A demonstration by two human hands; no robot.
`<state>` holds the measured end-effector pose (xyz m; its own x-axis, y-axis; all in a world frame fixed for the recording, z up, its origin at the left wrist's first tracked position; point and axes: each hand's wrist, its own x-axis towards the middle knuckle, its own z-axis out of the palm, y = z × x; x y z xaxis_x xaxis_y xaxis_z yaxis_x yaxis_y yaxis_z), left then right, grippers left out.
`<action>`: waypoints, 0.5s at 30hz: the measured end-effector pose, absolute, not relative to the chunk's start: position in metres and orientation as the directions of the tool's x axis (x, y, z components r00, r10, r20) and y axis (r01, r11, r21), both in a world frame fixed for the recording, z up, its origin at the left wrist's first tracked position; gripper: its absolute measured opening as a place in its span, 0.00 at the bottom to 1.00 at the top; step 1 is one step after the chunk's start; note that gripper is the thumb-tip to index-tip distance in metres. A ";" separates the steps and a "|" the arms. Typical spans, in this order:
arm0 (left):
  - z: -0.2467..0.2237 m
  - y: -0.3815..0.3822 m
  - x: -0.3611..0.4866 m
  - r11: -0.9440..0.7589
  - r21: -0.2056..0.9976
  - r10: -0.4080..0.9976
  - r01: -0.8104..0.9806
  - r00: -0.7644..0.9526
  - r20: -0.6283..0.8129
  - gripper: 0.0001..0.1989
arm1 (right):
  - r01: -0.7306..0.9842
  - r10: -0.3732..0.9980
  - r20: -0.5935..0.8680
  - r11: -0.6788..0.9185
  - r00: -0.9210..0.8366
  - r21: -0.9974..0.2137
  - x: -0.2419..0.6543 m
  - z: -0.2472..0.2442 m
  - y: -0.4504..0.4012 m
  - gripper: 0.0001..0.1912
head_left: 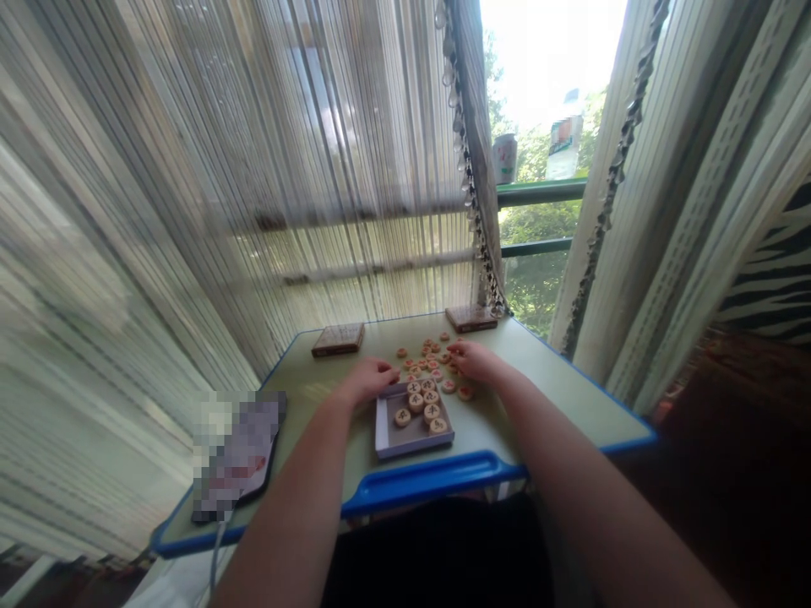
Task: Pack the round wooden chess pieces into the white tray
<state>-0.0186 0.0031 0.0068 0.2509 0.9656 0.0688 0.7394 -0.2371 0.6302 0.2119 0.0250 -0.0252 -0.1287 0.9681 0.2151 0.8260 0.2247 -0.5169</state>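
Note:
Round wooden Chinese chess pieces with red characters (432, 365) lie loosely on the table behind a shallow box (396, 441). Several pieces with black characters (416, 403) sit inside that box, mostly toward its back and right side. My left hand (369, 377) is beside the box's back left corner, fingers curled together; what they hold, if anything, is hidden. My right hand (474, 359) reaches in at the right edge of the red pieces. Its fingers are closed at the tips, where a small chess piece (450, 347) shows.
A pale green folding table (557, 397) has a blue rim and a blue tray slot (431, 483) in front. Two brown flat boxes, one left (338, 339) and one right (471, 318), lie at the back. A tablet (244, 456) with a cable rests at left. String curtains (355, 169) hang behind.

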 end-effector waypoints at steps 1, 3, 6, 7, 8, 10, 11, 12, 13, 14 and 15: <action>0.006 0.002 -0.019 -0.237 0.638 0.965 0.732 0.253 0.068 0.19 | 0.822 0.973 0.210 0.200 -0.100 -0.533 0.213 -0.025 0.025 0.17; 0.005 0.002 -0.019 -0.238 0.635 0.965 0.735 0.255 0.065 0.20 | 0.813 0.980 0.194 0.155 -0.053 -0.561 0.214 -0.026 0.027 0.18; 0.002 0.003 -0.020 -0.236 0.627 0.964 0.742 0.260 0.056 0.22 | 0.808 0.984 0.177 0.093 0.014 -0.581 0.221 -0.027 0.029 0.20; 0.001 0.004 -0.020 -0.234 0.637 0.963 0.735 0.265 0.048 0.22 | 0.809 0.983 0.180 0.069 0.046 -0.583 0.225 -0.026 0.029 0.21; -0.001 0.006 -0.021 -0.230 0.651 0.962 0.724 0.269 0.040 0.22 | 0.811 0.979 0.188 0.043 0.082 -0.583 0.229 -0.026 0.029 0.21; -0.005 0.011 -0.021 -0.216 0.686 0.965 0.695 0.258 0.042 0.21 | 0.814 0.965 0.207 -0.011 0.160 -0.581 0.236 -0.025 0.030 0.23; -0.008 0.014 -0.021 -0.214 0.699 0.969 0.682 0.241 0.061 0.21 | 0.814 0.958 0.213 -0.033 0.191 -0.580 0.239 -0.024 0.031 0.23; -0.010 0.017 -0.021 -0.221 0.709 0.971 0.669 0.223 0.092 0.21 | 0.814 0.954 0.214 -0.048 0.209 -0.579 0.241 -0.024 0.031 0.23; -0.012 0.019 -0.021 -0.236 0.718 0.969 0.655 0.210 0.128 0.21 | 0.814 0.954 0.212 -0.052 0.211 -0.578 0.240 -0.025 0.032 0.23; -0.013 0.021 -0.020 -0.258 0.724 0.965 0.639 0.210 0.159 0.22 | 0.815 0.958 0.207 -0.042 0.196 -0.578 0.239 -0.025 0.032 0.22; -0.014 0.022 -0.019 -0.283 0.729 0.958 0.623 0.226 0.178 0.23 | 0.815 0.966 0.199 -0.019 0.165 -0.580 0.236 -0.026 0.032 0.21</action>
